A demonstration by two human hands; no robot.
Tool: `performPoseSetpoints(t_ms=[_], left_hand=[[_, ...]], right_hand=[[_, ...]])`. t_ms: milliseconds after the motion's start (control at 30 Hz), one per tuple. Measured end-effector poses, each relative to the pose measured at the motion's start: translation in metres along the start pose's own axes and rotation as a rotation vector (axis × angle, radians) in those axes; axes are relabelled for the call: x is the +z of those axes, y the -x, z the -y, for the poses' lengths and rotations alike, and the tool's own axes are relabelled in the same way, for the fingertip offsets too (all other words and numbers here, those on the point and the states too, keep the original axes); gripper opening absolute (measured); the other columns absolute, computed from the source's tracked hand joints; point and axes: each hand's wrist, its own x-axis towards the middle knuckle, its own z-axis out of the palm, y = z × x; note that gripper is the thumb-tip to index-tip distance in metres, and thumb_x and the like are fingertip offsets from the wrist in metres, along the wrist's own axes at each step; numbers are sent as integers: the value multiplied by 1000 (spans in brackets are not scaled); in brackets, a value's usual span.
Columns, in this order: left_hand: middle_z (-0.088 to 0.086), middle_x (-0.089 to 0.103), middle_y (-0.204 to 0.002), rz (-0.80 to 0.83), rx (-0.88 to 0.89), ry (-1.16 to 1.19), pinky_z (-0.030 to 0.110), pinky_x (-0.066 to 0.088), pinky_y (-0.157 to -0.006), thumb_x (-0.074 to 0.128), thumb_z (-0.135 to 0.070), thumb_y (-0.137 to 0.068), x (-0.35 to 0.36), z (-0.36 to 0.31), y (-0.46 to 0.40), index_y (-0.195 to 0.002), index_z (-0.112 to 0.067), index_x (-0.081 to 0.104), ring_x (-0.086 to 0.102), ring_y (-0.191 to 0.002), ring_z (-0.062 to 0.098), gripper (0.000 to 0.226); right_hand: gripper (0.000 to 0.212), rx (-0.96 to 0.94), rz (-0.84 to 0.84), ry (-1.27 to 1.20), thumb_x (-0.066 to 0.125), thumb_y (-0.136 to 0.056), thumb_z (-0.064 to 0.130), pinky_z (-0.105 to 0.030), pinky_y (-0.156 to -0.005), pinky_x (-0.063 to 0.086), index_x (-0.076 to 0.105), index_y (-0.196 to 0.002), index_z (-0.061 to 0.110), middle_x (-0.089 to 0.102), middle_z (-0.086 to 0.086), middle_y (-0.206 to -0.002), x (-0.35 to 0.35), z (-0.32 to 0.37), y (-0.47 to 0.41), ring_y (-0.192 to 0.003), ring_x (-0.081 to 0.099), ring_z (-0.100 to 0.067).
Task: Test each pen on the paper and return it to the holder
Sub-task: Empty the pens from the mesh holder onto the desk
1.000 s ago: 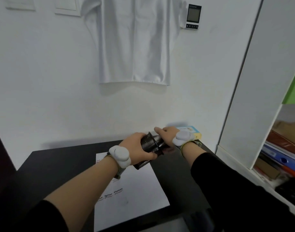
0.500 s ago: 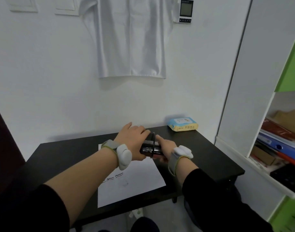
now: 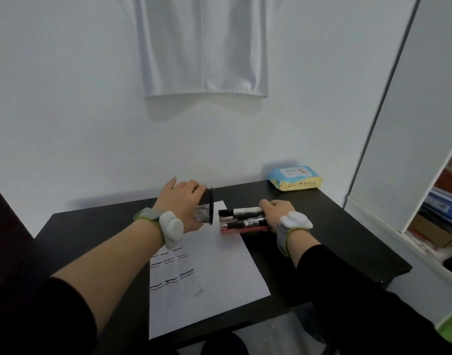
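Pens (image 3: 242,220) lie in a bundle across the top right corner of the paper (image 3: 207,278), their long axes running left to right, one end pointing at the mouth of the holder (image 3: 204,210) and the other end under your right hand (image 3: 277,213). That hand sits at the right end of the bundle with its fingers curled over the barrels, so it is the nearer one for picking any single pen out. Your left hand (image 3: 180,201) grips the mesh holder on its side, fingers wrapped over the top, the open rim facing right and standing just clear of the pen ends. Holder mouth and bundle are lined up on the same axis, apart by a small gap.

Half a second ago the holder and pens were still together between your two hands, above the paper's top edge; now the pens are out of the holder and rest on the table (image 3: 322,239) and paper, and your hands have drawn apart. The view has also dropped, so the wavy test marks (image 3: 172,271) on the sheet show more plainly. Judging by those marks, some testing is done already. The wipes packet (image 3: 295,177) stays at the far right corner.
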Motion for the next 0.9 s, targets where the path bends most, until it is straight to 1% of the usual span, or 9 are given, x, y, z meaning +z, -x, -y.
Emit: performPoseSetpoints(t_ms=[200,300,433,533,600,633,733,800,900], left_hand=[[1,51,-130,-88,-103,97,43,29,-111,67,-56,-68,18,14,-6,-139,-20,40,54,-115,24,84],[2,51,-129,-123,-139,154,40,35,-107,69,-57,-67,22,16,-10,-138,-18,40,54,-111,25,86],[4,52,-128,-179,-211,261,38,43,-98,71,-56,-68,25,19,-14,-138,-17,41,55,-109,27,85],[3,50,-130,-189,-305,401,38,45,-97,73,-54,-69,26,19,-21,-140,-18,39,55,-112,26,87],[3,48,-131,-203,-363,494,38,45,-98,74,-53,-69,25,16,-25,-140,-19,38,52,-116,24,87],[2,48,-131,-220,-392,546,38,45,-99,75,-52,-69,25,15,-27,-140,-19,38,52,-117,24,87],[0,52,-130,-269,-487,698,39,45,-100,78,-54,-65,30,16,-35,-138,-21,41,51,-118,21,89],[-5,58,-122,-311,-548,823,36,47,-96,79,-56,-62,33,16,-43,-132,-24,47,55,-111,17,84],[-11,59,-106,-342,-660,1093,26,46,-85,83,-45,-65,33,11,-53,-125,-23,53,58,-98,12,71]], right_hand=[[37,-125,-66,145,44,-92,34,-32,-62,38,51,-62,15,53,-5,-66,17,-10,-12,-71,51,-26],[35,-208,-157,418,38,-95,37,-37,-80,40,67,-84,19,62,-4,-91,19,-18,-18,-94,54,-28],[34,-423,-298,639,35,-97,37,-42,-107,25,68,-99,28,63,5,-103,26,-12,-12,-110,53,-21],[43,-532,-147,759,25,-100,43,-49,-117,3,64,-117,33,61,8,-126,40,1,-4,-129,44,-19],[50,-513,31,802,18,-101,50,-52,-117,-4,47,-139,36,43,8,-149,54,4,-4,-143,28,-22],[52,-492,111,815,15,-101,52,-52,-118,-3,35,-146,37,31,8,-157,58,4,-7,-147,22,-23],[53,-460,254,823,12,-100,56,-52,-119,2,14,-151,45,10,8,-163,59,5,-18,-150,10,-29],[53,-450,274,835,10,-98,60,-55,-119,-1,11,-150,50,5,9,-164,56,6,-26,-150,4,-31],[56,-430,246,863,7,-95,66,-59,-117,-8,11,-149,51,3,8,-164,56,8,-30,-150,-3,-32]])
